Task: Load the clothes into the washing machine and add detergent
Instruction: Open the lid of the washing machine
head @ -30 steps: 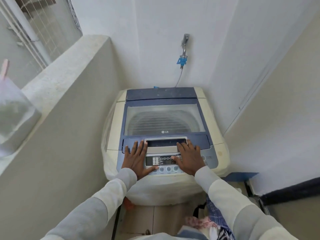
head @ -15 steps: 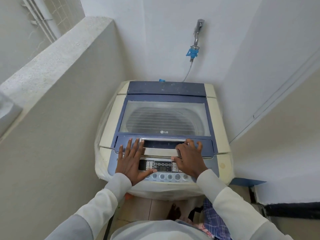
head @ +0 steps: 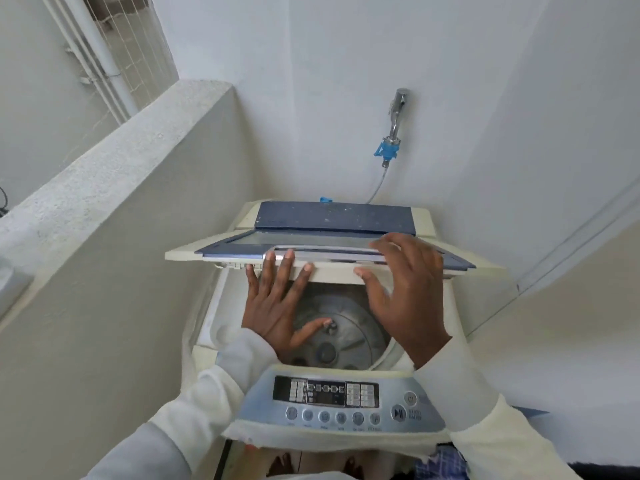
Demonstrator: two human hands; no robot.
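Note:
A cream and blue top-loading washing machine [head: 346, 403] stands in a narrow corner. Its lid [head: 311, 252] is raised, front edge lifted and folding toward the back. My left hand [head: 277, 306] pushes under the lid's front edge with fingertips curled over it. My right hand [head: 405, 296] grips the lid's edge at the handle, fingers on top, thumb underneath. Below the hands the grey drum [head: 343, 337] shows with no clothes in it. A bit of blue checked cloth [head: 440, 462] lies on the floor at the lower right. No detergent is in view.
A concrete half wall [head: 114, 174] runs close along the left. White walls close in behind and to the right. A tap with a blue hose fitting [head: 389, 148] hangs above the machine's back. The control panel [head: 332, 400] faces me at the front.
The lid lay flat with both hands resting on its front. Both hands have lifted its front edge, and the drum now shows.

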